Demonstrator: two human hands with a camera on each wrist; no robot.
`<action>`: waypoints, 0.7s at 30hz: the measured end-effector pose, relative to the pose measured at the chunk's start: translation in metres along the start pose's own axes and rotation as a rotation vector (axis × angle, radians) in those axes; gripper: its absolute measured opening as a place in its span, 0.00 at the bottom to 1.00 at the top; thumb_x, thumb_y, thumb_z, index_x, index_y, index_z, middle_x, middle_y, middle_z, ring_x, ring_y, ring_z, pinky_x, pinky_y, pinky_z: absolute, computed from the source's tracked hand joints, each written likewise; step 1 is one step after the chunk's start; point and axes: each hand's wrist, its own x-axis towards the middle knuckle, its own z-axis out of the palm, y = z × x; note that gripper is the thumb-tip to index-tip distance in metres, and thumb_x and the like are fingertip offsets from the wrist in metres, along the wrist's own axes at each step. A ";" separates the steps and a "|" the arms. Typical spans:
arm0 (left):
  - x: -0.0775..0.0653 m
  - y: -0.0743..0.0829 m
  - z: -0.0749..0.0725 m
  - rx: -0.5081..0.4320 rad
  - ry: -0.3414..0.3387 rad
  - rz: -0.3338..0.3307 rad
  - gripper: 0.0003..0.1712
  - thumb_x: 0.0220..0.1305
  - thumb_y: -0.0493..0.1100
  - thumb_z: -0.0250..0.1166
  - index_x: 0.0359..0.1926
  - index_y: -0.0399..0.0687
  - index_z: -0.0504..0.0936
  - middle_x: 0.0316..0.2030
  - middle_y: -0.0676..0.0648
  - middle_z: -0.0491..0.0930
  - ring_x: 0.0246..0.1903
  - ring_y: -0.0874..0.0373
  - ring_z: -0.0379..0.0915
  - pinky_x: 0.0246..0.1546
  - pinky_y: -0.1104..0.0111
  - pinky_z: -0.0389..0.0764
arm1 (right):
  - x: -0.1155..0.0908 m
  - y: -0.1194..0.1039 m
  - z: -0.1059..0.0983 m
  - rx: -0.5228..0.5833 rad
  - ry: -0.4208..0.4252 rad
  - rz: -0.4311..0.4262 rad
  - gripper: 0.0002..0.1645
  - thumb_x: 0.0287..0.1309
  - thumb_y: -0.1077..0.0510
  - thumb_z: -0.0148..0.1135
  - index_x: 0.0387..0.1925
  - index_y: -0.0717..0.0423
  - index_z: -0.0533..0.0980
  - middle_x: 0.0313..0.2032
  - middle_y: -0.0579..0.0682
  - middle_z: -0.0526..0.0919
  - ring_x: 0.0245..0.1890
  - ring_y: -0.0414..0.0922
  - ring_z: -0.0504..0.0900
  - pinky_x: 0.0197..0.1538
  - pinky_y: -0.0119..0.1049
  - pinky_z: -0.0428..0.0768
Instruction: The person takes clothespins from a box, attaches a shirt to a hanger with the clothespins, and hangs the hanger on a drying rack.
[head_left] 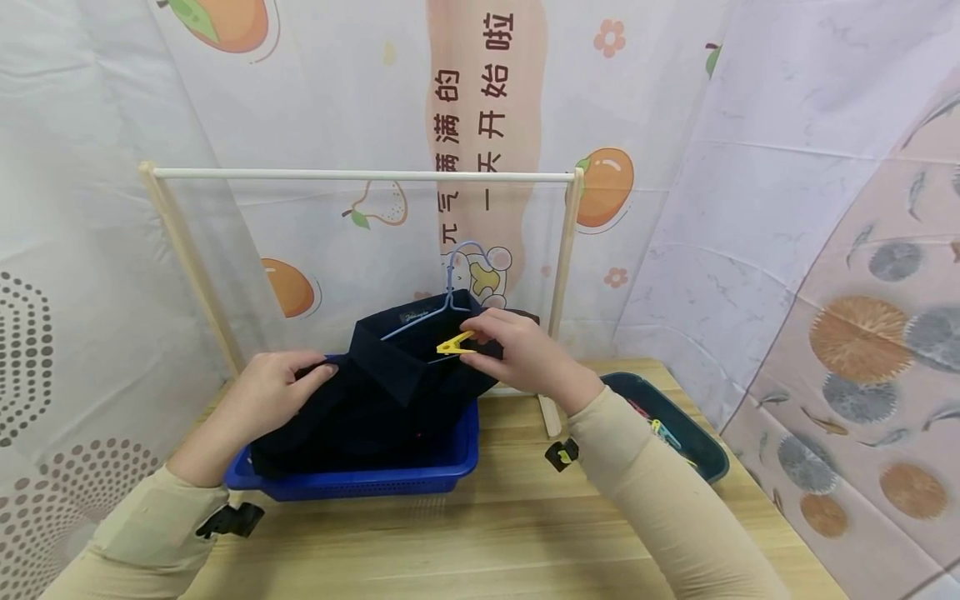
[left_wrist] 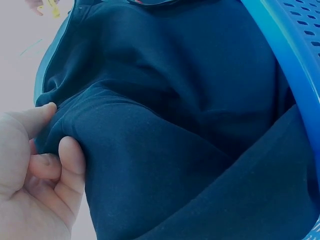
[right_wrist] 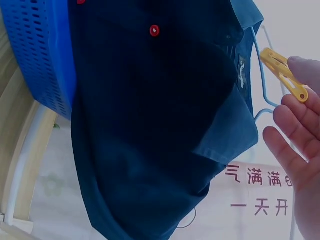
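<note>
A dark navy shirt (head_left: 352, 417) with red buttons lies heaped in a blue plastic basket (head_left: 375, 483), its collar raised. The light blue hanger (head_left: 450, 279) sits inside the neck opening, its hook standing up above the collar. My left hand (head_left: 270, 396) pinches the shirt's cloth at the left, thumb and fingers on a fold in the left wrist view. Between thumb and fingers of my right hand (head_left: 521, 354) is a yellow clothespin (right_wrist: 285, 75), held beside the collar and close to the hanger. Most of the hanger's arms are hidden in the shirt.
A rack with a white crossbar (head_left: 360, 175) and wooden posts stands behind the basket. At the right, a dark green tray (head_left: 708, 454) holds several coloured clothespins. Printed curtains (head_left: 675, 125) hang around the wooden table (head_left: 450, 550).
</note>
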 end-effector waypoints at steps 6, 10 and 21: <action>0.000 0.001 -0.001 -0.002 0.003 0.002 0.20 0.72 0.45 0.66 0.22 0.57 0.70 0.16 0.60 0.55 0.14 0.67 0.49 0.21 0.68 0.59 | 0.004 -0.001 0.004 0.011 0.007 -0.014 0.21 0.60 0.59 0.74 0.52 0.64 0.80 0.41 0.53 0.81 0.39 0.44 0.79 0.44 0.40 0.83; 0.000 0.002 -0.002 -0.004 -0.004 -0.005 0.18 0.72 0.45 0.66 0.23 0.57 0.73 0.16 0.60 0.56 0.14 0.67 0.50 0.21 0.67 0.60 | 0.007 -0.002 0.004 0.010 0.010 -0.022 0.20 0.60 0.59 0.74 0.51 0.64 0.80 0.41 0.53 0.81 0.40 0.44 0.80 0.45 0.40 0.83; -0.001 0.002 -0.002 0.003 0.004 0.009 0.20 0.72 0.44 0.66 0.22 0.57 0.71 0.16 0.60 0.55 0.14 0.67 0.49 0.21 0.68 0.60 | 0.015 -0.006 0.005 -0.003 0.020 -0.061 0.20 0.60 0.59 0.74 0.51 0.64 0.80 0.42 0.53 0.83 0.41 0.46 0.81 0.48 0.31 0.80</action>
